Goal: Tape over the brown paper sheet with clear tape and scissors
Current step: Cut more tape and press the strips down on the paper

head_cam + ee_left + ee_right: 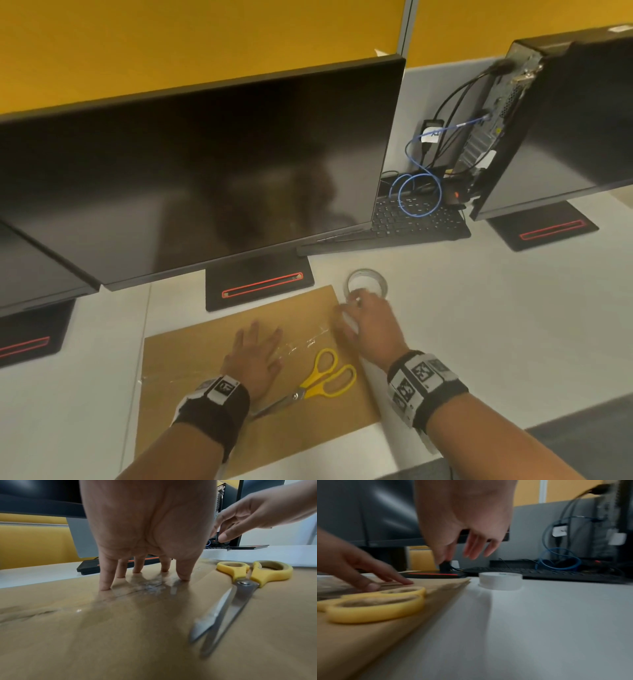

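Note:
A brown paper sheet [212, 421] lies flat on the white desk, with a wrinkled strip of clear tape [308, 342] stuck across it. My left hand [255, 356] lies spread on the sheet, its straight fingers [104, 577] pressing the tape down. Yellow-handled scissors [318, 377] rest on the sheet to the right of that hand, blades slightly apart [221, 614]. The roll of clear tape [366, 282] sits on the desk just past the sheet's far right corner. My right hand [368, 320] hovers above the desk near the roll [500, 580], fingers loose and holding nothing.
A large black monitor [205, 164] on a black stand [260, 286] rises right behind the sheet. A black keyboard [418, 219], blue cables and a computer tower [513, 120] stand at the back right. Bare white desk [496, 308] stretches to the right.

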The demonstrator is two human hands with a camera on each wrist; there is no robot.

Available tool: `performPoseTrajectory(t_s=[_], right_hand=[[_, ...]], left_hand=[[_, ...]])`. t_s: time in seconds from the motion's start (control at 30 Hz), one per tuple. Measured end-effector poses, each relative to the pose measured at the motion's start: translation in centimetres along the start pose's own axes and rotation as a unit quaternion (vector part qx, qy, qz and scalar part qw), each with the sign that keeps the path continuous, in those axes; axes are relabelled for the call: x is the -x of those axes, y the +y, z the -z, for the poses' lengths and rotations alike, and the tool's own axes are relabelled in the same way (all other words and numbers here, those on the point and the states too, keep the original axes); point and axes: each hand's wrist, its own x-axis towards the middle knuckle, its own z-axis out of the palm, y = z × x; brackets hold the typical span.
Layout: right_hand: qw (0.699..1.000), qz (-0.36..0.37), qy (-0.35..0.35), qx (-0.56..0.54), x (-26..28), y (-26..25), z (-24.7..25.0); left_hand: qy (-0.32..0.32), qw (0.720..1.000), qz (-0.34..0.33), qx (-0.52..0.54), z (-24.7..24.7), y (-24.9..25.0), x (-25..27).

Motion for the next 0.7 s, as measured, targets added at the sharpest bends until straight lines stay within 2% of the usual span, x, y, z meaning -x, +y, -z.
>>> performPoseTrajectory(t_s=[0.07, 0.13, 0.23, 0.33, 0.47, 0.6, 0.7], right_hand=[[0.985, 0.104, -0.126, -0.045, 0.5, -1.8, -0.6], [0.956, 0.140, -0.248, -0.072, 1.2, -3.5, -1.5], [0.934, 0.152, -0.318, -0.053, 1.9, -5.7, -2.8], [0.925, 0.159, -0.345, -0.021, 2.1, -6.9, -3.2], [0.925, 0.157, -0.347, 0.001, 2.1, -7.3, -3.2], [0.934, 0.140, -0.328, 0.022, 2.2, -7.2, -3.0], [0.951, 0.108, -0.290, 0.026, 2.4, -6.4, -2.3]], left_hand=[[0.003, 1.000, -0.006, -0.011, 0.4, -0.1, -0.1], [0.005, 1.000, -0.008, -0.009, 0.7, -0.3, -0.2], [0.001, 1.000, -0.014, -0.010, 0.8, -0.6, -0.1], [-0.001, 1.000, -0.019, 0.000, 0.7, -0.7, -0.1], [-0.003, 1.000, -0.024, -0.002, 0.8, -0.8, 0.0], [-0.010, 0.999, -0.030, -0.010, 1.3, -0.7, 0.1], [-0.016, 0.999, -0.033, -0.014, 1.9, -0.4, 0.2]])
